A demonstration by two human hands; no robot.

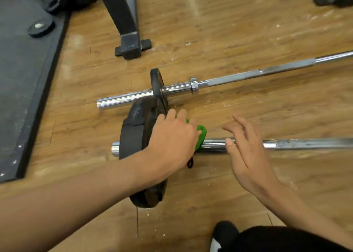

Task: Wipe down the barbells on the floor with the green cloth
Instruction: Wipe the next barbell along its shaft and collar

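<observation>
Clamping the green cloth round the near barbell, the left hand has its fingers curled over the fabric, tight beside the big black plate loaded on that bar's end. The right hand is spread open, fingers loose and holding nothing, hanging over the shaft just beside the cloth; whether the thumb actually touches the steel cannot be told. Both bars lie flat on the wooden floor, the far barbell running behind with a small plate and a collar on its sleeve, and a black mat off to the left. Now, the handling: the cloth is soft and light, so it should wrap the round shaft fully and slide easily on the polished chrome, less so on the duller middle section. The bar itself looks stiff and heavy, and the plate probably pins this end down, though a round bar can roll under a sideways push. Best hold, by the look of it, is the cloth wrapped round the shaft, with the free hand steadying the bare steel.
</observation>
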